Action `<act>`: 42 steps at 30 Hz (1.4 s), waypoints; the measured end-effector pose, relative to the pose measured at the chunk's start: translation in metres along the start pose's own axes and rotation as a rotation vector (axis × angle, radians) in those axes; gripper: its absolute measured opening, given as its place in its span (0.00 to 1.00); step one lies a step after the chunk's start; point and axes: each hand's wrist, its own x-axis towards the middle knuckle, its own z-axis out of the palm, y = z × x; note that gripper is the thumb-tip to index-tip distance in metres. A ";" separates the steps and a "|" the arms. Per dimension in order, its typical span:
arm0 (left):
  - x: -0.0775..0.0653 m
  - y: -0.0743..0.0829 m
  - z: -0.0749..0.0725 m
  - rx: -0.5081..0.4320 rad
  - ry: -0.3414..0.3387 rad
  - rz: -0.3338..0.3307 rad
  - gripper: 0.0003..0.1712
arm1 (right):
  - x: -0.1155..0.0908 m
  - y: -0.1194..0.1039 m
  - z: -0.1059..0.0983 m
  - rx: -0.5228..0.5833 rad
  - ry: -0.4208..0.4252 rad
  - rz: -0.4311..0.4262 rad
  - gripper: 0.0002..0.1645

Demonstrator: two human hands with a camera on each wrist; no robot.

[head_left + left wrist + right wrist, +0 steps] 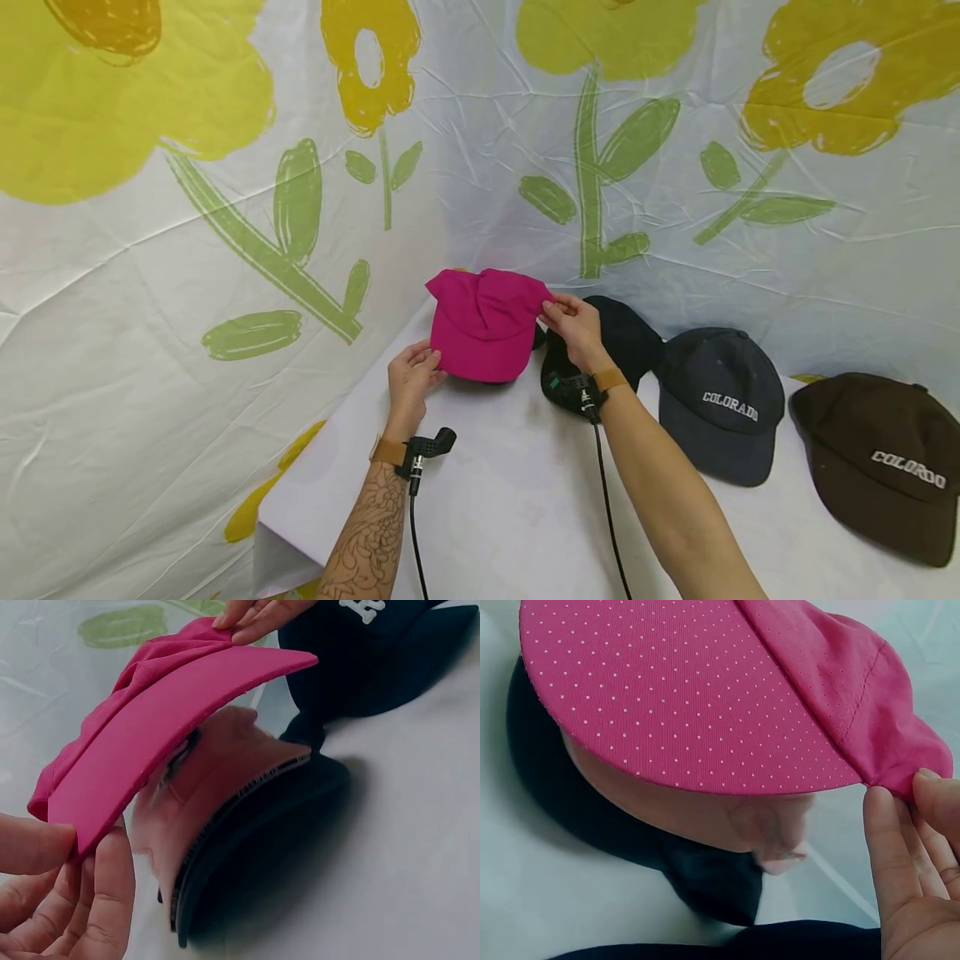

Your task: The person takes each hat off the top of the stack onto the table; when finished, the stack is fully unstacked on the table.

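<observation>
A bright magenta cap [483,354] hangs between my two hands, its crown soft and wrinkled and its brim toward me. My left hand [409,379] pinches the left corner of the brim between thumb and fingers. On the other side, my right hand [576,327] pinches the fabric where crown and brim meet. In the right wrist view the magenta brim [660,712] shows small white dots. Beneath it lies another cap, with a pale pink crown [206,776] and a dark brim [255,847], mostly hidden in the head view.
A black cap [626,333] lies beside my right hand, partly behind it. To its right are a dark navy cap [720,417] and a brown cap [877,475], both with white lettering. Flower-printed cloth [480,167] rises behind the white table [510,500]. A cable trails from each wrist camera.
</observation>
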 end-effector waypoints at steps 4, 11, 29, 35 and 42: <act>-0.004 0.004 0.004 -0.019 -0.020 0.022 0.16 | -0.003 -0.009 -0.005 0.021 -0.013 -0.021 0.24; -0.010 0.010 0.013 -0.038 -0.043 0.038 0.16 | -0.007 -0.020 -0.014 0.036 -0.004 -0.043 0.24; -0.032 0.011 0.047 -0.074 -0.224 0.073 0.14 | -0.037 -0.054 -0.064 0.045 -0.023 -0.131 0.22; -0.044 0.008 0.067 -0.092 -0.307 0.068 0.14 | -0.052 -0.064 -0.091 0.026 0.011 -0.139 0.21; -0.059 0.002 0.087 -0.102 -0.411 0.048 0.14 | -0.072 -0.074 -0.121 -0.002 0.043 -0.160 0.23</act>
